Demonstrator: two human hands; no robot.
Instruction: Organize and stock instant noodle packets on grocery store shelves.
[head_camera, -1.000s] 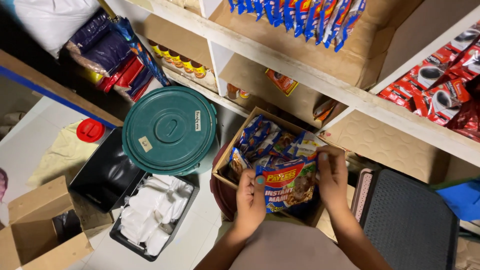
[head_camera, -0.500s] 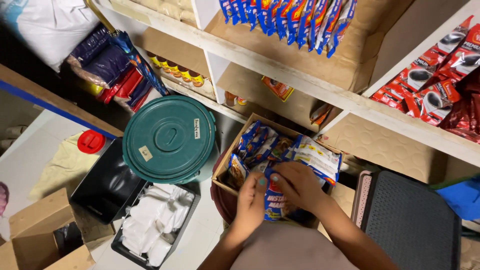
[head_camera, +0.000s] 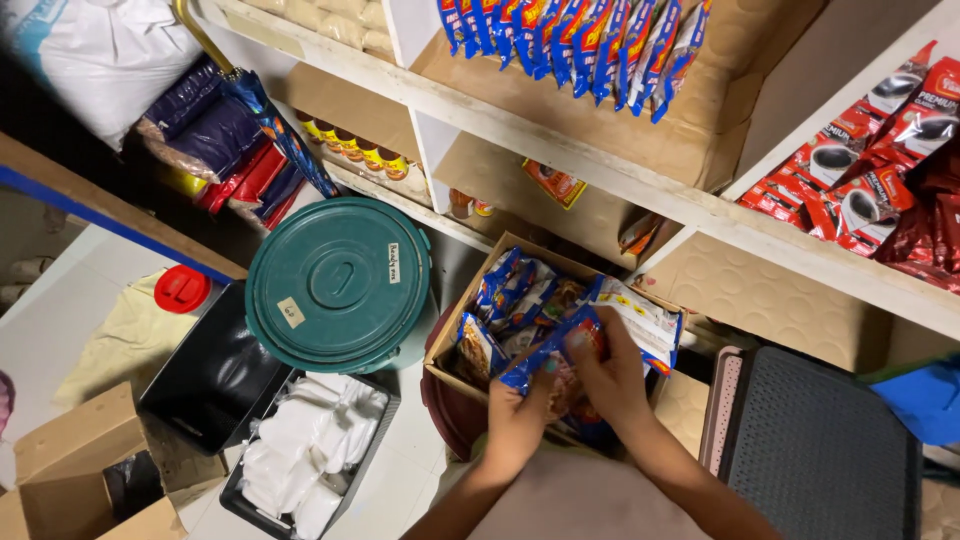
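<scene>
Both the left hand (head_camera: 517, 418) and the right hand (head_camera: 612, 372) are clamped on a blue-and-red crinkly plastic snack packet (head_camera: 556, 352), just above the open brown cardboard box (head_camera: 455, 330). It looks light, soft and slippery, its contents probably brittle, so the sealed edges seem the safest hold.

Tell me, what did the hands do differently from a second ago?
The right hand slid left to meet the left hand, and both now grip a blue snack packet over the cardboard box; earlier they rested apart on the packets. The green lid, black tray and shelves stayed put.
</scene>
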